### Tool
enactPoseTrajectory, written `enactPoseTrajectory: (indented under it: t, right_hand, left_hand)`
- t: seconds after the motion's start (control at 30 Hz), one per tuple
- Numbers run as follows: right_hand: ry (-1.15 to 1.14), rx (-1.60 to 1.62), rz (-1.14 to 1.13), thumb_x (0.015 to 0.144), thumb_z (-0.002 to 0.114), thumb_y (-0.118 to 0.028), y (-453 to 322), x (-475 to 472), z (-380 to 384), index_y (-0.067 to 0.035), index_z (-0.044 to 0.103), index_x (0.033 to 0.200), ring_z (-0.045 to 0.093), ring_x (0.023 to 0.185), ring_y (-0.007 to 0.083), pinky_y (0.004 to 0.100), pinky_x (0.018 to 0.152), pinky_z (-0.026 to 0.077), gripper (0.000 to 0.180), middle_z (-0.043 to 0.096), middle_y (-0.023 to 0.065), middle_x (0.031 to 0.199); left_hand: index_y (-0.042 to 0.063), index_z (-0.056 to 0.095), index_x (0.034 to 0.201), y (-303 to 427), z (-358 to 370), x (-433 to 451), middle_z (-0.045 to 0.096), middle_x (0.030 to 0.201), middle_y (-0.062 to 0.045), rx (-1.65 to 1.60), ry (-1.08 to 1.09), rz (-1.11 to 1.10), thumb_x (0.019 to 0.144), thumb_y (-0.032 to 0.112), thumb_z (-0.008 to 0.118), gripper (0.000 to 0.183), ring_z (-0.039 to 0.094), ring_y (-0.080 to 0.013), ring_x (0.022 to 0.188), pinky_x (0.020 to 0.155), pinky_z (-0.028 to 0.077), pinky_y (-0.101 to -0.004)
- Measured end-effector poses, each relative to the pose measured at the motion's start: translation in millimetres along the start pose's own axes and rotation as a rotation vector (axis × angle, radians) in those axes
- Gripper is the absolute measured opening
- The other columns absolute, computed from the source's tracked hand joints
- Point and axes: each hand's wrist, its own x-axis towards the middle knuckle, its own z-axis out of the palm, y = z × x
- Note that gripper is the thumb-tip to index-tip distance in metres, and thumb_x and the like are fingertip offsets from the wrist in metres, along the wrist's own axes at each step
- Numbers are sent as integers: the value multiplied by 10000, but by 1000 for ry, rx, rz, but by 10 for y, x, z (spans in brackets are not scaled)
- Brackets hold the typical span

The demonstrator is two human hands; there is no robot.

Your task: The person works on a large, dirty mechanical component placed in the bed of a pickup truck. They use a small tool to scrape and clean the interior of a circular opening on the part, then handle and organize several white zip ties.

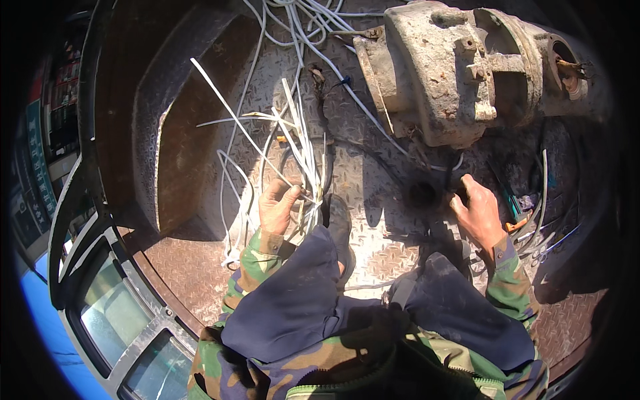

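My left hand [277, 202] pinches a thin white cable [235, 117] between thumb and fingers, its free end pointing up and left. Beside that hand, a bundle of white cables [306, 145] stands gathered near my left knee, with its cut ends fanned upward. My right hand [477, 210] is raised in front of my right knee, thumb and forefinger bent close to each other. Deep shadow lies at those fingertips, so whether they hold anything is unclear. A tool with a teal and orange handle [515, 207] lies to the right of this hand.
A large, worn cast-metal housing [440, 75] rests on the diamond-plate floor [385, 250] at the upper right. Loose white cable [292, 22] lies coiled at the top. A steel box-shaped wall [185, 135] rises on the left, near a framed window [115, 287]. My shoe [341, 225] is beside the bundle.
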Motion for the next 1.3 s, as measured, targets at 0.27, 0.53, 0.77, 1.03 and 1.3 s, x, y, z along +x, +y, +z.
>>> enactPoseTrajectory:
  t: [0.27,0.53,0.77,1.03,1.3]
  right_hand:
    - [-174,571,5,1042,716,-103,-790,276,-450,43,757,1141,736,805,208,363,741,575,181,777,175,930]
    - [-763,1123,169,1039,759,-552,-1351,1080,312,121,593,1448,758,882,194,364,757,613,804,752,170,1036]
    - [-598,1372,365,1046,715,-193,-1995,1246,601,48,671,1109,674,543,148,313,454,533,253,732,97,849]
    - [-750,1314,242,1068,726,-237,-1876,1208,729,55,708,1165,714,653,140,314,525,556,307,751,107,882]
    - [-289,1171,-2,1073,731,-259,-2187,1670,-129,46,749,1208,672,738,93,289,639,555,334,753,63,945]
  left_hand:
    - [-71,769,1219,718,-45,-96,804,1092,-119,57,-28,313,1045,59,790,218,764,-189,966,885,616,-329]
    - [-60,759,1243,1531,70,-277,803,1089,-107,60,-227,175,1043,153,816,297,764,-188,985,946,606,-355]
    - [19,688,1220,1309,298,-170,667,1410,-125,-8,-231,210,1086,121,708,169,654,-225,1272,1129,501,-415]
    - [15,518,1457,1029,332,-21,720,1273,-135,-160,-42,-56,980,77,822,569,721,-221,1137,958,610,-394]
    - [45,654,1283,1960,-513,-356,740,1116,-31,-32,19,157,959,55,858,383,696,-93,946,847,563,-248]
